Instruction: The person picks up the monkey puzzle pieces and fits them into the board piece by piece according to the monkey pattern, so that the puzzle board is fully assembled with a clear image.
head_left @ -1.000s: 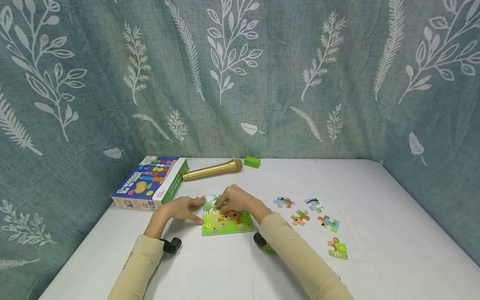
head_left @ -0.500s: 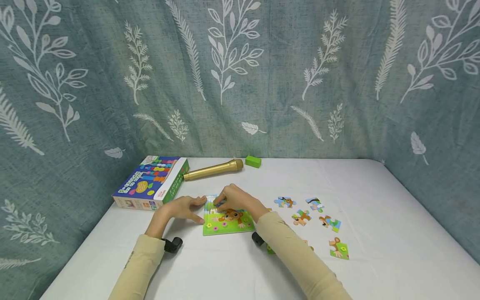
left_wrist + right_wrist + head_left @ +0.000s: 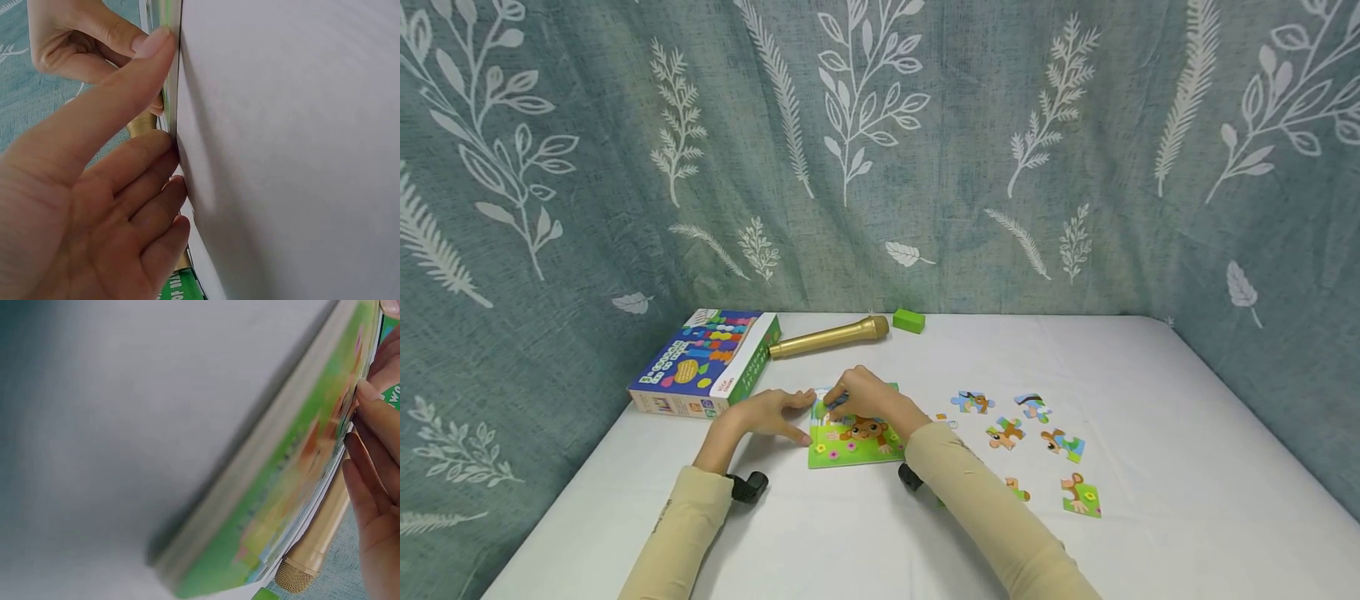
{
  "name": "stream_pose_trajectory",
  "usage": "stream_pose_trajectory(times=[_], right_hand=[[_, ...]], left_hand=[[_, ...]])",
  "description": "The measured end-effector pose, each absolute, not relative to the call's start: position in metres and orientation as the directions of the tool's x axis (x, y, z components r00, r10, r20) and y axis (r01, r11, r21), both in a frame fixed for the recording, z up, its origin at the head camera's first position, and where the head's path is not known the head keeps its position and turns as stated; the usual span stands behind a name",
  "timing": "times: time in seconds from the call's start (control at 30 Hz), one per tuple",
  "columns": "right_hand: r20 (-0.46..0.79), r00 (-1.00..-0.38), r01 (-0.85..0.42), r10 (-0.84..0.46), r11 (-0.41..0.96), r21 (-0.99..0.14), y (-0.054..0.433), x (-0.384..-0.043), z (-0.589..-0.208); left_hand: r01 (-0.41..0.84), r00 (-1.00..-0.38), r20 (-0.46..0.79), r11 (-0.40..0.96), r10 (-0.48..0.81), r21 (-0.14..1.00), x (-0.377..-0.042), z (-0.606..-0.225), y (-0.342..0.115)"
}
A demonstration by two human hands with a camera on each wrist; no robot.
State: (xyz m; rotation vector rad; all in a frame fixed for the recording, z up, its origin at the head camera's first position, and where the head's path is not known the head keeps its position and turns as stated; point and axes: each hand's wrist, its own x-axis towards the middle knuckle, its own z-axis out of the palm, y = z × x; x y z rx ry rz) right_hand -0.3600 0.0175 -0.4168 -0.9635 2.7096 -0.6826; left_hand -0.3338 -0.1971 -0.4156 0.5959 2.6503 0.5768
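A puzzle board (image 3: 842, 454) with a monkey and flowers on green ground lies on the white table in the head view. My left hand (image 3: 772, 414) rests at its left side, thumb and fingertips against the edge. The left wrist view shows those fingers (image 3: 147, 165) nearly straight along the board's rim. Over the board's upper left part, my right hand (image 3: 868, 396) pinches a small puzzle piece (image 3: 835, 403), mostly hidden by the fingers. In the right wrist view, the thumb and fingers of my right hand (image 3: 381, 437) meet close at the board's face.
Several loose puzzle pieces (image 3: 1005, 433) lie to the right, some partly behind the right sleeve (image 3: 985, 508). A game box (image 3: 703, 362) stands at the back left. Beside it are a gold microphone (image 3: 829, 337) and a green block (image 3: 908, 321), before a leaf-patterned curtain (image 3: 955, 167).
My right hand has shifted slightly left across the board with the puzzle piece, uncovering a little more of the loose pieces near its sleeve. My left hand stays at the board's edge.
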Motion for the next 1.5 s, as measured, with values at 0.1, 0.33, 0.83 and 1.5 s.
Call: stream_pose_trajectory(times=[0.1, 0.33, 0.83, 1.5], right_hand=[[-0.027, -0.780, -0.541, -0.625, 0.696, -0.472, 0.017, -0.360, -0.417], [-0.038, -0.776, -0.547, -0.630, 0.702, -0.456, 0.016, -0.361, -0.417], [-0.048, -0.760, -0.578, -0.648, 0.709, -0.403, 0.016, -0.362, -0.415], [-0.006, -0.734, -0.595, -0.679, 0.648, -0.475, 0.043, -0.361, -0.409]], left_hand=[[0.315, -0.845, -0.261, 0.829, 0.467, 0.463, -0.334, -0.416, -0.197], [0.312, -0.845, -0.263, 0.829, 0.465, 0.465, -0.335, -0.417, -0.198], [0.314, -0.846, -0.254, 0.822, 0.470, 0.476, -0.333, -0.417, -0.197], [0.330, -0.847, -0.243, 0.826, 0.473, 0.457, -0.334, -0.416, -0.195]])
